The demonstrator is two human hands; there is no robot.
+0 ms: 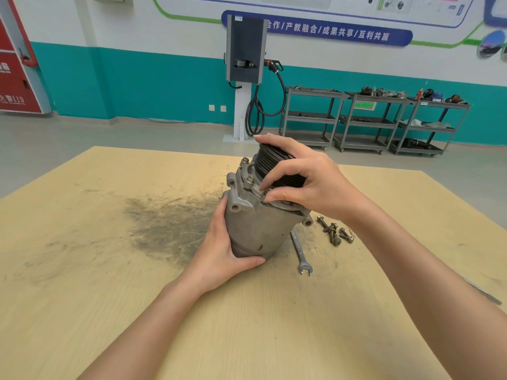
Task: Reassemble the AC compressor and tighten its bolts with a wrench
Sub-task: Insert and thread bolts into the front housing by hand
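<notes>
Head view: a broad pale wooden tabletop (82, 270) fills the lower part of the frame, with a dark, greasy smudge (170, 223) spread across its middle. Beyond it, against a teal and white wall, stand three grey metal shelf carts (370, 122) loaded with parts, and a grey wall-mounted charging unit (247, 48) with a black cable looped below it.

On the table, just right of the smudge, stands the grey cast-metal AC compressor (255, 223), tilted so that its black ribbed pulley (270, 165) points up and away from the camera. Two bolts already sit in the flange below the pulley.

The left hand (227, 250) cups the lower part of the compressor body, fingers wrapped around its far-left side and thumb pressed along the near bottom edge. The right hand (304, 176) reaches over the pulley; its thumb and forefinger are pinched together at the flange on a small part, apparently a bolt, though it is mostly hidden.

Just right of the compressor's base lies a slim silver open-end wrench (300, 250), its open jaw towards the camera. Near it, further right, a small cluster of brass-coloured flanged bolts (334, 233) lies loose on the wood.
</notes>
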